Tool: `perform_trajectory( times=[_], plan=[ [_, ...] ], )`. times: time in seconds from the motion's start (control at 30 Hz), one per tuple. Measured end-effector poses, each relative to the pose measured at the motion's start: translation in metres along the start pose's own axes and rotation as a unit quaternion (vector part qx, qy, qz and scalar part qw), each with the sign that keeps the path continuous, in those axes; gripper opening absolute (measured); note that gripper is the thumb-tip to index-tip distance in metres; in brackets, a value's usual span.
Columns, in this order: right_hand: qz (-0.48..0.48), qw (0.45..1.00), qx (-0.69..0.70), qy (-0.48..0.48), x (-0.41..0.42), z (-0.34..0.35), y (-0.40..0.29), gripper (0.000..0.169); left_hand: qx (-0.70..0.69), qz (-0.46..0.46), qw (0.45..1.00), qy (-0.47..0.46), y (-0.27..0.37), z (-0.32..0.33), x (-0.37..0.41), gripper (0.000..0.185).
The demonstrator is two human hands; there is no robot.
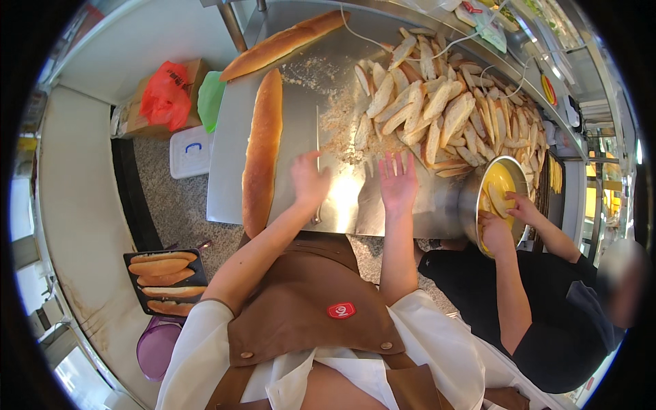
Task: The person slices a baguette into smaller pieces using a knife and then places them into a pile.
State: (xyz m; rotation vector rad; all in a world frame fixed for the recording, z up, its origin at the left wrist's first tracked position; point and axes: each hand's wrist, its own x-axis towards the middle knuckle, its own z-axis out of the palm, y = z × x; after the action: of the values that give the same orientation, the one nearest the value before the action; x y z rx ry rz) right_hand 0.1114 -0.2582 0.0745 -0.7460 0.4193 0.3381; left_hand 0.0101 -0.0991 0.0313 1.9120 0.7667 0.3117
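Note:
My left hand [310, 179] is blurred by motion over the steel table [294, 118], its fingers apart and nothing visible in it. Close by, a long thin metal edge, perhaps a knife [317, 133], lies on the steel, partly hidden by that hand. To the left is a whole long bread loaf [262, 154], lying lengthwise. My right hand [397, 184] is palm up with fingers spread and holds nothing. Just beyond it spreads a big heap of cut bread slices [410, 107]. Brown bread crumbs [341, 128] cover the steel between the loaf and the heap.
At right, a co-worker's hands [497, 233] hold bread in a steel bowl [464, 205] of yellow liquid. A second loaf [287, 46] lies at the far edge. Lower left, a black tray [134, 277] carries several loaves. A white cable [359, 36] crosses the heap.

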Motion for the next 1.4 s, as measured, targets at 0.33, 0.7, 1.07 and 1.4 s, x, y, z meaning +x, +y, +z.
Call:
perform_trajectory(
  times=[0.33,0.7,1.07,1.4],
  plan=[
    [-0.145,0.981,-0.069,-0.112,-0.056,0.093,-0.079,0.063,0.021,0.264,0.959,-0.102,0.112,0.091,0.068,0.046],
    [-0.235,0.840,-0.489,0.013,0.050,-0.017,-0.009,0.037,-0.346,0.008,0.906,-0.245,0.206,0.016,0.006,0.052],
    [-0.430,0.779,-0.384,-0.247,-0.061,0.109,-0.007,0.039,-0.454,-0.153,0.844,-0.244,0.092,0.015,0.050,0.051],
    [-0.485,0.561,-0.670,0.026,0.008,-0.013,0.019,0.029,-0.273,0.017,0.937,-0.216,0.099,-0.066,0.019,0.042]
  ],
)
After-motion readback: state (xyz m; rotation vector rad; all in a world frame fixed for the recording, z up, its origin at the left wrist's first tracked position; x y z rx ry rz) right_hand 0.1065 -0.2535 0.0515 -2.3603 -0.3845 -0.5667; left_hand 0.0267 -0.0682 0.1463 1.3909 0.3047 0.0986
